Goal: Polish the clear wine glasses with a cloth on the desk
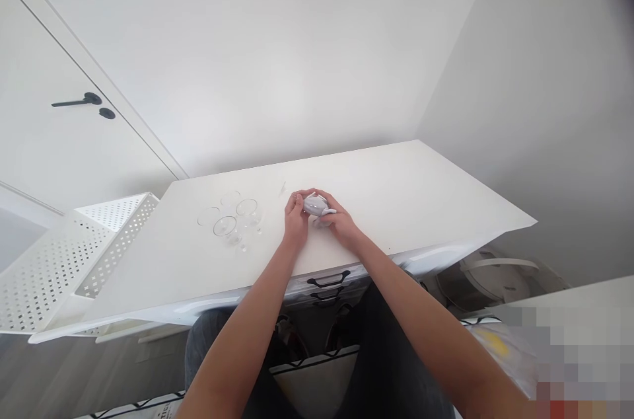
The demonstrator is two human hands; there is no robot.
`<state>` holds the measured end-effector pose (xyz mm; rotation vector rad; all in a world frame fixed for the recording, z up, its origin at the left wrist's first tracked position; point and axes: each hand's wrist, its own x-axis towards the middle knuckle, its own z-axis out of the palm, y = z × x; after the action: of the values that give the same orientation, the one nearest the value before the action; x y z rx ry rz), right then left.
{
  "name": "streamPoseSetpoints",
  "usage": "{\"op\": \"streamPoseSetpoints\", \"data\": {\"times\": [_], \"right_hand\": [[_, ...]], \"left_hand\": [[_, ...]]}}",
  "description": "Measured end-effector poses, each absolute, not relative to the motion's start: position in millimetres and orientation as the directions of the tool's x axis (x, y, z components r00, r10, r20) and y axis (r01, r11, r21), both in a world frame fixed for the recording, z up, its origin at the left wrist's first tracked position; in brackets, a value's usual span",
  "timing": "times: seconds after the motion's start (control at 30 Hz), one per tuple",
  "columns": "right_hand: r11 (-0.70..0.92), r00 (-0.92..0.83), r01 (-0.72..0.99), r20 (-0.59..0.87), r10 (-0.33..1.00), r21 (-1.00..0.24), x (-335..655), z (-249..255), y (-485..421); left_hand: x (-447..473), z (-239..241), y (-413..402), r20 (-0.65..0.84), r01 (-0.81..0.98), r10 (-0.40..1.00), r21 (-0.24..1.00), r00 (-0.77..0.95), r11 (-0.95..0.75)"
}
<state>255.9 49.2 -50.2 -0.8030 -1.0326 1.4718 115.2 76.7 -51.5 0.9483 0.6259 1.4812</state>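
Observation:
Above the white tabletop, my left hand (296,217) and my right hand (341,221) are both closed around a clear, rounded glass (316,205). My left fingers wrap its left side, and my right fingers curl over the back and right side. Something pale and soft-looking, perhaps a cloth (328,212), shows by my right thumb; its kind is hard to make out. To the left of my hands, several clear glasses (225,227) stand close together on the table. Behind my left hand lies a small, faint transparent piece (282,188), too indistinct to name.
The white table (386,188) has drawers with black handles (329,279) at its front. A perforated white rack (54,273) adjoins its left end. A door with a black handle (79,100) is at left. Below the right end stands a round white bin (495,277).

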Motion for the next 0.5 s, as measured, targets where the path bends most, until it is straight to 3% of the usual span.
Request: {"op": "streamPoseSetpoints", "data": {"times": [0.13, 0.27, 0.4, 0.5], "right_hand": [[-0.003, -0.133, -0.55, 0.084, 0.988, -0.835, 259.1, -47.9, 51.7], [0.164, 0.204, -0.593, 0.049, 0.978, -0.788, 267.8, -52.7, 61.0], [0.314, 0.465, -0.513, 0.049, 0.884, -0.799, 277.6, -57.9, 66.7], [0.385, 0.53, -0.389, 0.139, 0.837, -0.837, 277.4, -56.5, 62.9]], "left_hand": [[114.2, -51.0, 77.6, 0.21, -0.56, 0.977, 0.813, 0.029, -0.159], [117.6, -54.0, 76.6, 0.161, -0.51, 0.961, 0.86, 0.224, -0.025], [116.0, -59.1, 81.2, -0.016, -0.476, 0.965, 0.868, 0.26, 0.143], [114.5, -59.2, 82.5, -0.126, -0.454, 0.957, 0.859, 0.262, 0.237]]}}
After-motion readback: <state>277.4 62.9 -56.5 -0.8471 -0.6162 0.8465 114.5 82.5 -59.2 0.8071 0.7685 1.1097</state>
